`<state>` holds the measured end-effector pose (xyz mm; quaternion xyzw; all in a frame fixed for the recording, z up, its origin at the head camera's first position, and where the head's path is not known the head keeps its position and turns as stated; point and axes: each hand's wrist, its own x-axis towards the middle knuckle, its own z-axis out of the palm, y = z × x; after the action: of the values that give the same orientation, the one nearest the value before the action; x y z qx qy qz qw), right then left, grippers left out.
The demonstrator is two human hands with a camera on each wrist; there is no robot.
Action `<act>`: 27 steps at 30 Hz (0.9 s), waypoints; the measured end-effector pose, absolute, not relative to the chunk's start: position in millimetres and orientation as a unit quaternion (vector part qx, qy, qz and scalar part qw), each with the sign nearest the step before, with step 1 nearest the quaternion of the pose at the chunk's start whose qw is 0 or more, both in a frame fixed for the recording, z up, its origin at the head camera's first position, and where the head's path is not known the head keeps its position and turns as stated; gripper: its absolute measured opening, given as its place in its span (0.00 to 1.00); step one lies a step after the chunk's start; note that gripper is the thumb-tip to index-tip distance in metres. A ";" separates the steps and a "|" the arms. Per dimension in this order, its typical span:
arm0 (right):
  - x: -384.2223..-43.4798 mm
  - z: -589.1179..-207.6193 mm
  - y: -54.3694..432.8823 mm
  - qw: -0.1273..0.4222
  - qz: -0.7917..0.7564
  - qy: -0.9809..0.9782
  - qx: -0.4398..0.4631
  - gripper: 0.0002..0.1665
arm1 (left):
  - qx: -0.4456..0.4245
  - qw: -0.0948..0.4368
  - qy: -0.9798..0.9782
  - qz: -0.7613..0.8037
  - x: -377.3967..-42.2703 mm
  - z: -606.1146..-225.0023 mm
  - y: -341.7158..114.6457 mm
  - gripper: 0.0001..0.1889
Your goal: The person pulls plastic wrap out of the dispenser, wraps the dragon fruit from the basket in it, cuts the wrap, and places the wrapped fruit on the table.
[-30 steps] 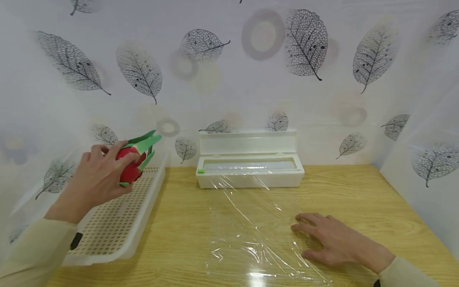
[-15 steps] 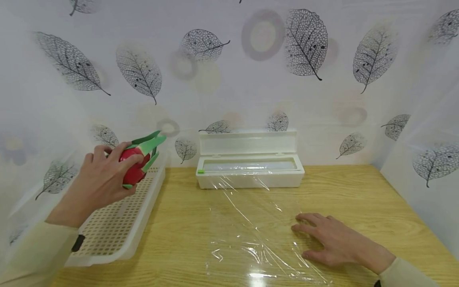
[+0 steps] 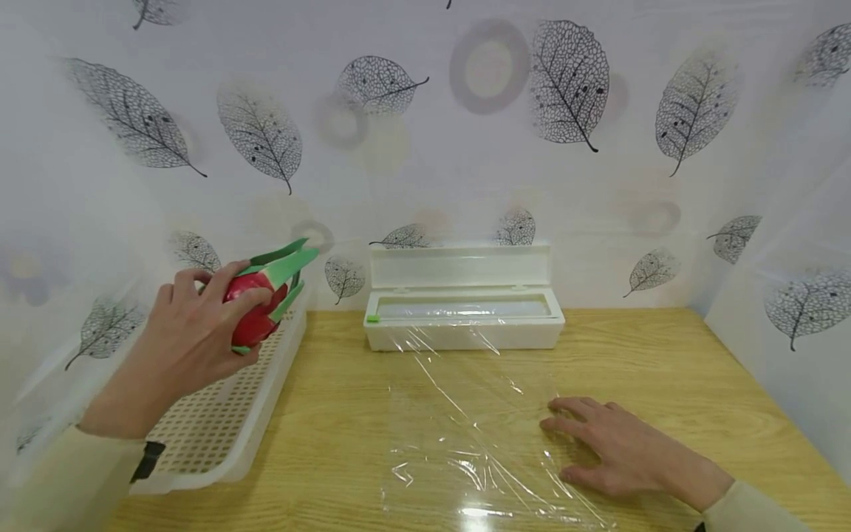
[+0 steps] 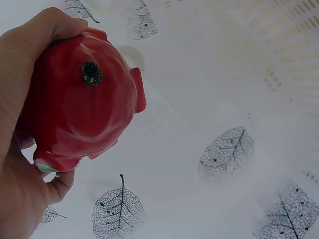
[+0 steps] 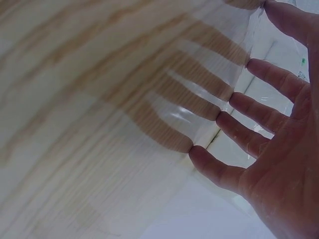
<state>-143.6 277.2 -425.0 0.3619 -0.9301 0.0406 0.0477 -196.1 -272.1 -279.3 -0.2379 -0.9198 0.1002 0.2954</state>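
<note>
My left hand [image 3: 189, 332] grips a red dragon fruit [image 3: 255, 307] with green leafy tips, held in the air above the white basket [image 3: 266, 414]. In the left wrist view the fruit's smooth red end [image 4: 84, 104] with a dark round spot faces the camera, and the fingers and thumb wrap its side. Across the table lies a sheet of clear cling film [image 3: 465, 428], drawn from a white dispenser box [image 3: 465, 336] with a raised lid. My right hand [image 3: 625, 447] rests its spread fingertips on the film's right edge; in the right wrist view the fingers [image 5: 264, 112] touch the surface.
The perforated basket stands on the left of the wooden table [image 3: 665, 362]. A white curtain [image 3: 425, 170] printed with leaf shapes hangs behind and at both sides. A small green piece [image 3: 374, 318] sits at the dispenser's left end.
My left hand has moved slightly to the right with the dragon fruit. The right hand and the cling film have stayed in place.
</note>
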 end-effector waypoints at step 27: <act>-143.1 -425.6 278.3 0.044 0.045 -0.930 0.362 0.37 | -0.324 0.363 -0.872 0.058 -175.2 -278.7 -223.2 0.34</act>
<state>-143.1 278.3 -425.6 0.3615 -0.9302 0.0452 0.0436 -175.2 -223.2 -278.7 -0.3236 -0.8717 0.0575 0.3635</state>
